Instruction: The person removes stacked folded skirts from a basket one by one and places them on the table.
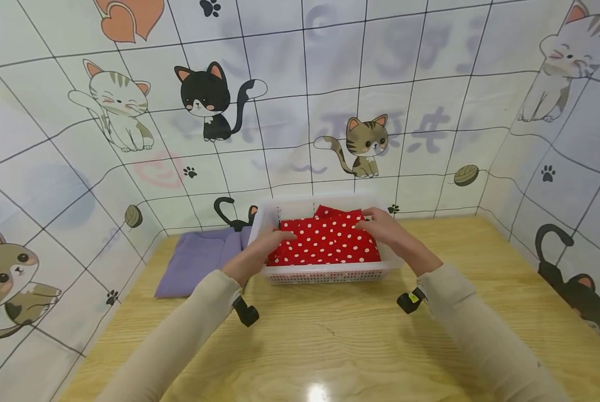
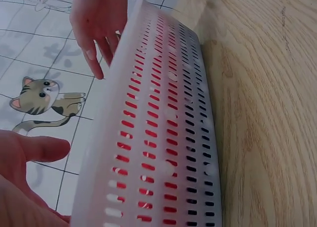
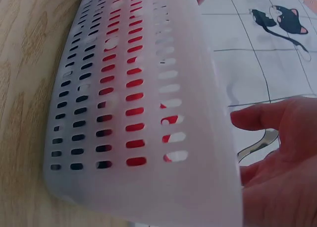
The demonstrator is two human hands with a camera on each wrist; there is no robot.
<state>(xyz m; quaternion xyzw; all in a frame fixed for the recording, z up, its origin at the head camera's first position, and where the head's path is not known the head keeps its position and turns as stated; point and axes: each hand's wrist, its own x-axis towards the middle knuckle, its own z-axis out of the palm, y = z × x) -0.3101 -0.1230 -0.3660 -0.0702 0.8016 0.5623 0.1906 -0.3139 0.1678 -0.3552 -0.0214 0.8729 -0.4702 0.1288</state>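
Note:
A white plastic basket point(image 1: 325, 276) with slotted walls sits on the table, holding a red cloth with white dots point(image 1: 325, 240). My left hand point(image 1: 261, 250) reaches over the basket's left end, thumb stretched out above the cloth and the other fingers partly hidden. At the right end, my right hand point(image 1: 389, 230) reaches in over the cloth's far right corner, thumb held apart from the fingers. The left wrist view shows the right hand's fingers point(image 2: 101, 43) fairly straight behind the rim. Red cloth shows through the basket's slots in both wrist views.
A folded purple cloth point(image 1: 199, 262) lies on the table left of the basket, partly behind it. The wood-grain table point(image 1: 330, 340) extends in front and to the right. A wall covering with printed cats point(image 1: 290, 111) stands close behind the basket and along both sides.

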